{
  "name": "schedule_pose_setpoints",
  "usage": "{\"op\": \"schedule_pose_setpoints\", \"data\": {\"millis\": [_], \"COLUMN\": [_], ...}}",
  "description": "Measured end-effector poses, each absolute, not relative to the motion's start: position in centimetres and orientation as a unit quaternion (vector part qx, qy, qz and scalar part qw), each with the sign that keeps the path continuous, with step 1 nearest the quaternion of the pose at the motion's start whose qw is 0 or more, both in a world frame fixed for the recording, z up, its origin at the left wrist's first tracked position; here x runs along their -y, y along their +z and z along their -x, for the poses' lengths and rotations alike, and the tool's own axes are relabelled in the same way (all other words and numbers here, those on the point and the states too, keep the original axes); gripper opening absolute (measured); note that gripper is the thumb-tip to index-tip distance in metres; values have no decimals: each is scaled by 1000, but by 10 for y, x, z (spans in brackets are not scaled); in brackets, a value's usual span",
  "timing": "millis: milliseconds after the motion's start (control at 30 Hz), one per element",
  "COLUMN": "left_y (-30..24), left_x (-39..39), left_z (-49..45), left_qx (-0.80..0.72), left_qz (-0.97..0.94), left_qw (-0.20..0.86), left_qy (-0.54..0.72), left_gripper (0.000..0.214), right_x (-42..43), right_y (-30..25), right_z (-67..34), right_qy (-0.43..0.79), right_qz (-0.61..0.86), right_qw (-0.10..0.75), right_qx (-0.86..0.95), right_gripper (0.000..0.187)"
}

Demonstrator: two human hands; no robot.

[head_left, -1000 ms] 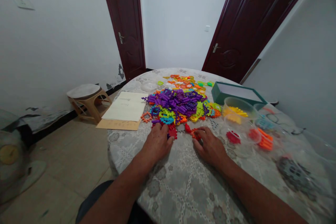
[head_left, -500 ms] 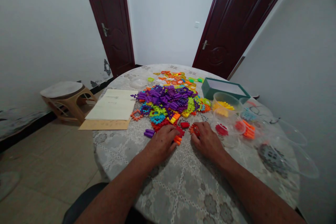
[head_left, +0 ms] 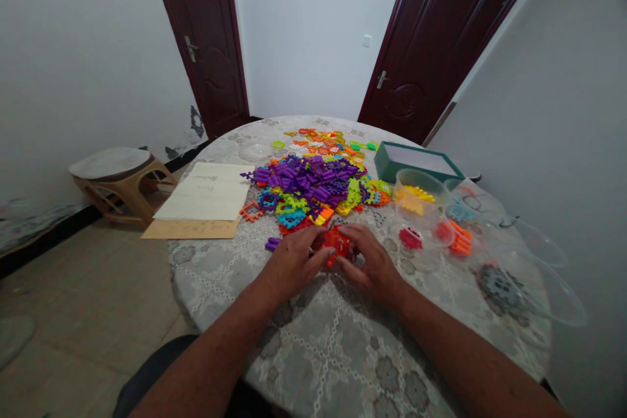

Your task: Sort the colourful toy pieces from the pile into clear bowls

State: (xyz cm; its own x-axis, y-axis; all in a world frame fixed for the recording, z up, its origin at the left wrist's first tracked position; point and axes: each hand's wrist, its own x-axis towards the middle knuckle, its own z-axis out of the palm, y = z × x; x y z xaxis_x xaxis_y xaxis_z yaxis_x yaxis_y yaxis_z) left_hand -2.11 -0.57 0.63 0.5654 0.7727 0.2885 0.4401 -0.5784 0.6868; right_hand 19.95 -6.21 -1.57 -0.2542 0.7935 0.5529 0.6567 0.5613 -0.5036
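Between my two hands are red plastic building pieces (head_left: 337,245), held just above the near side of the table. My left hand (head_left: 296,258) grips them from the left, its thumb pressed against the front. From the right, my right hand (head_left: 369,260) closes on them with thumb and fingers. Their exact shape is partly hidden by the fingers. Purple tube pieces (head_left: 272,243) lie beside my left hand. Just beyond the hands spreads a heap of purple, green, blue and orange pieces (head_left: 313,179), with red pieces (head_left: 294,227) at its near edge.
Clear plastic tubs (head_left: 424,186) with yellow, red and orange pieces stand at the right, near a green box (head_left: 416,163). Grey gear-like pieces (head_left: 502,284) lie farther right. Paper sheets (head_left: 203,192) lie at the left edge of the patterned tablecloth (head_left: 333,353). A stool (head_left: 120,183) stands left.
My hands have come together from apart on the table. The right hand has moved left with its red piece, and red pieces are now held between both hands.
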Motion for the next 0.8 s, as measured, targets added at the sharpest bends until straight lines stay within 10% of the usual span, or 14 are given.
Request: {"op": "schedule_pose_setpoints", "data": {"millis": [467, 800], "left_y": [32, 23], "left_x": [-16, -27], "left_z": [35, 47], "left_qx": [-531, -538], "left_qz": [-601, -689], "left_qw": [471, 321], "left_qy": [367, 365], "left_gripper": [21, 40], "right_x": [31, 32], "right_y": [-38, -36], "right_z": [-218, -218], "right_qy": [40, 52], "right_qz": [566, 572], "right_qw": [278, 328], "right_qx": [775, 750], "right_gripper": [48, 24]}}
